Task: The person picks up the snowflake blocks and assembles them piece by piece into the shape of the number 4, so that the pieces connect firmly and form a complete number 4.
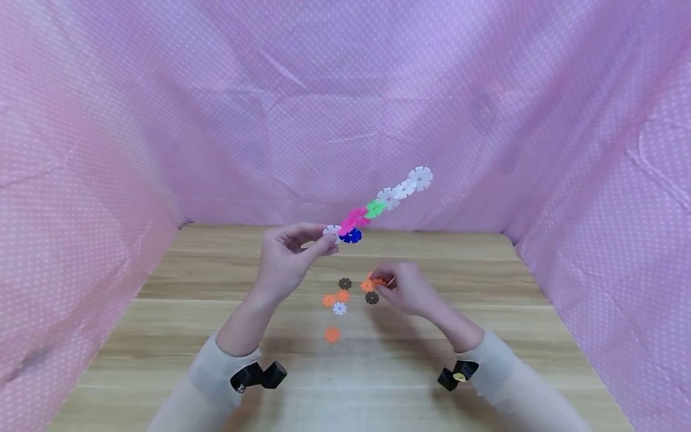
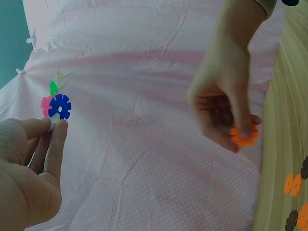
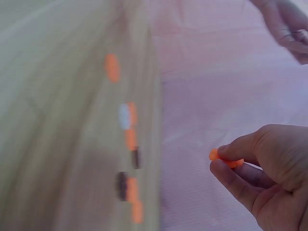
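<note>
My left hand [image 1: 288, 258] pinches a white notched disc [image 1: 330, 232] at the lower end of a chain of interlocking snowflake discs, held up above the table. A blue disc [image 2: 60, 107] sits beside the pinched one. From there the chain slants up and right through pink discs [image 1: 356, 217] and a green disc [image 1: 375, 209] to whitish discs [image 1: 420, 178] at the tip. Lower and to the right, my right hand [image 1: 407, 289] grips an orange notched disc [image 2: 243, 136] between thumb and fingers, raised over the tabletop. Its fingers partly cover that disc.
Loose discs lie on the wooden table [image 1: 216, 264] between my arms: several orange ones [image 1: 332, 335], a white one [image 1: 339, 308] and two dark brown ones [image 1: 345, 283]. Pink dotted cloth [image 1: 345, 120] hangs at the back and both sides.
</note>
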Available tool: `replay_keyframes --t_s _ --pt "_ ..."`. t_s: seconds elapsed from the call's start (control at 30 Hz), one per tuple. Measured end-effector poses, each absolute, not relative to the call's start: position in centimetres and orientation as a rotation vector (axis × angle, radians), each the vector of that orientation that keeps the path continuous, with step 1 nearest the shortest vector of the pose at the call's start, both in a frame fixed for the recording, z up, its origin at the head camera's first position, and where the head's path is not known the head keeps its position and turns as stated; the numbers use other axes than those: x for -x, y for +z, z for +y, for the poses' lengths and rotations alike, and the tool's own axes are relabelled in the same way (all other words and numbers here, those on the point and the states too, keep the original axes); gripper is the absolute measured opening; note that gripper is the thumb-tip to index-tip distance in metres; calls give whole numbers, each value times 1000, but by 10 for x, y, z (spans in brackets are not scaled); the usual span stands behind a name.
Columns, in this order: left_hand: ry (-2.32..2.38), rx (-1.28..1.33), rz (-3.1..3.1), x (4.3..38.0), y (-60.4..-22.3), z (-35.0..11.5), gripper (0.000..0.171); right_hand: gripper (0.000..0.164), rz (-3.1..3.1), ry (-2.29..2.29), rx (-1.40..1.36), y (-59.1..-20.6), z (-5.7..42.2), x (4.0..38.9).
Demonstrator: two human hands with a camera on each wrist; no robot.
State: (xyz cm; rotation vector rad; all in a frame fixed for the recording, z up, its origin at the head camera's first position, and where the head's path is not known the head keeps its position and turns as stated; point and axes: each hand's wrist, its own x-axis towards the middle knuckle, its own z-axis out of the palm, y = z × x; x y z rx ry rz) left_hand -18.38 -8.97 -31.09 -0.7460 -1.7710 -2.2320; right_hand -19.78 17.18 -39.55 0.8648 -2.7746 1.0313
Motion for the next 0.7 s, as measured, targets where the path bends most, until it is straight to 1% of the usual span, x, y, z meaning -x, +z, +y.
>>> replay_keyframes --t_s 0.3,0.53,0.7 --pt "-2233 744 -1808 186 -312 -89 17 19 -2581 1098 -850 -357 174 198" --pt "-2244 743 -1796 187 -313 -89 18 18 -2400 1261 -748 -331 171 192" --pt "-2246 753 -1780 188 -314 -90 18 17 -2296 1368 -732 -317 168 188"
